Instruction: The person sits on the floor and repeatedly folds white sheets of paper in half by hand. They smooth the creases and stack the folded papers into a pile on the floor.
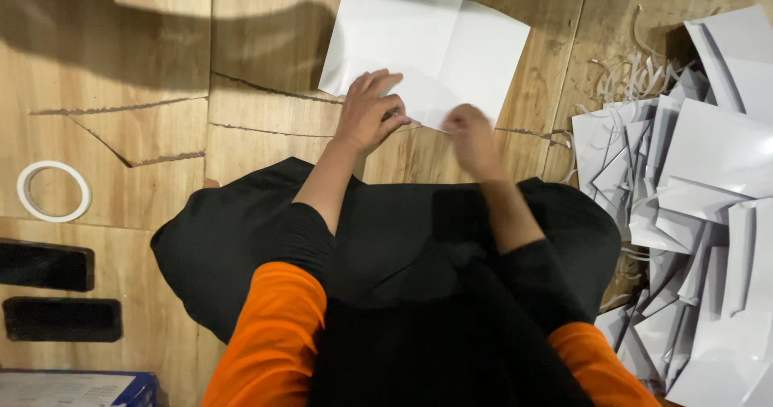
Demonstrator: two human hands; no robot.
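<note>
A: What sits closest to the camera?

B: Orange sleeves (270,338) over black cuffs, and a black lap (386,238). At the bottom left corner lies a blue-edged box (76,388), with two dark phones (46,266) on the wooden floor (121,133) just above it. A roll of white tape (54,190) lies a little farther out on the left.

A: And the right side?

B: A heap of folded white paper pieces (700,214) runs up the right edge, with thin paper strips (636,77) at its far end.

A: Where are the hands?

B: Both are out past the knees, at the near edge of a white sheet (427,45). The left hand (369,113) lies on the sheet's near left corner, fingers curled loosely and pressing down, thumb tip at the paper's edge. It grips nothing that I can see.

A: The right one?

B: The right hand (469,137) is blurred. It looks bunched, knuckles up, at the sheet's near edge just beside the left hand. I cannot tell whether it pinches the paper or merely touches it.

A: And the sheet itself?

B: Flat on the floor, straight ahead, creased down its middle, its far part reaching the top of the view.
</note>
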